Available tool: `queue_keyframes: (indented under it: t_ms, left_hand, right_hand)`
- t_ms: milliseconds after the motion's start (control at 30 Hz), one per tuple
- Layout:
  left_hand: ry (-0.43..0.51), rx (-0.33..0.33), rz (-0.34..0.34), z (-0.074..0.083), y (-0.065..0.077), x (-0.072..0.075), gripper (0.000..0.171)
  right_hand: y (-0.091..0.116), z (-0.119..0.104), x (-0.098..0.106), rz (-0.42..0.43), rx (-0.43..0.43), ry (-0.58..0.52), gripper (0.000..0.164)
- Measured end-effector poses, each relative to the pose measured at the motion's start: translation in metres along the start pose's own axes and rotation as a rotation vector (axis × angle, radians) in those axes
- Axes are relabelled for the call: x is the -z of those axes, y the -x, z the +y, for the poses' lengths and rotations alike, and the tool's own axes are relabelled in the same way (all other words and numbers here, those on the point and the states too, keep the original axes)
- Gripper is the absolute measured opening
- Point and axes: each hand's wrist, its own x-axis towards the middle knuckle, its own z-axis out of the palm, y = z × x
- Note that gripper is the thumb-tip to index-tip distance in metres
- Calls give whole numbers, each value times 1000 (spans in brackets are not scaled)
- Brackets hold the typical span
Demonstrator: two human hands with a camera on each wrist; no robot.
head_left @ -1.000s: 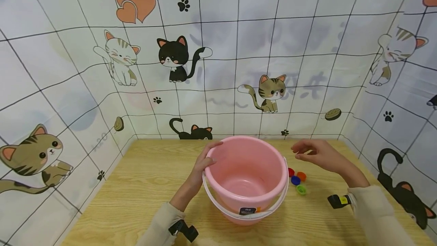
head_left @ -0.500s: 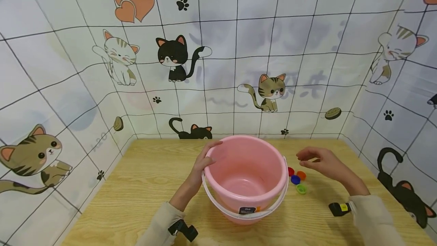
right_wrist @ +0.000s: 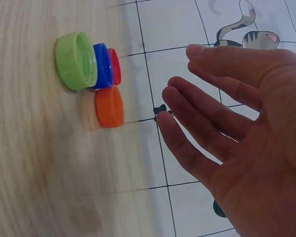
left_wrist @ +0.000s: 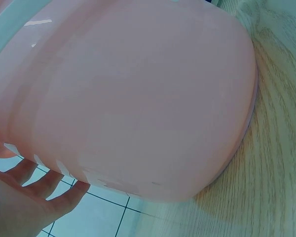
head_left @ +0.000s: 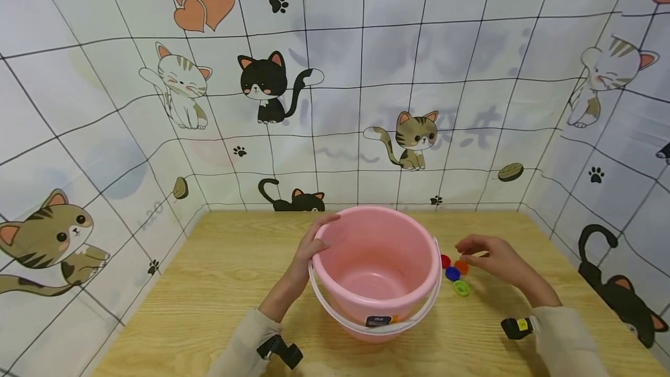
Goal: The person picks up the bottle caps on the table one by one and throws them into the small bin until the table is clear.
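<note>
A pink plastic bucket stands on the wooden table with its mouth facing up. My left hand grips its left rim, thumb over the inside and fingers along the outer wall. To the bucket's right lie a red bottle cap, a blue bottle cap, an orange bottle cap and a green bottle cap, grouped together. Just above and right of the orange cap hovers my right hand. Its fingers are loosely bent and hold nothing; the right wrist view shows a gap between them and the caps.
The bucket's white handle hangs down over its front. Cat-printed sheeting rises behind the wooden table and along both sides. A black wrist camera sits at my right cuff, another at the left.
My right hand first shifts slightly right, then lowers toward the orange bottle cap. My left hand keeps its grip on the bucket, which stays in place, as do the caps.
</note>
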Motion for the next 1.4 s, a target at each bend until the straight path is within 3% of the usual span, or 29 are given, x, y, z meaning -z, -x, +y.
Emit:
queue_keyframes:
  t_ms: [800, 1400]
  left_hand:
    - [-26, 9, 21, 2, 2, 0, 61]
    - [-22, 7, 22, 2, 1, 0, 62]
  right_hand:
    - [6, 22, -14, -54, -150, -25, 31]
    - [6, 30, -19, -127, -93, -76, 38]
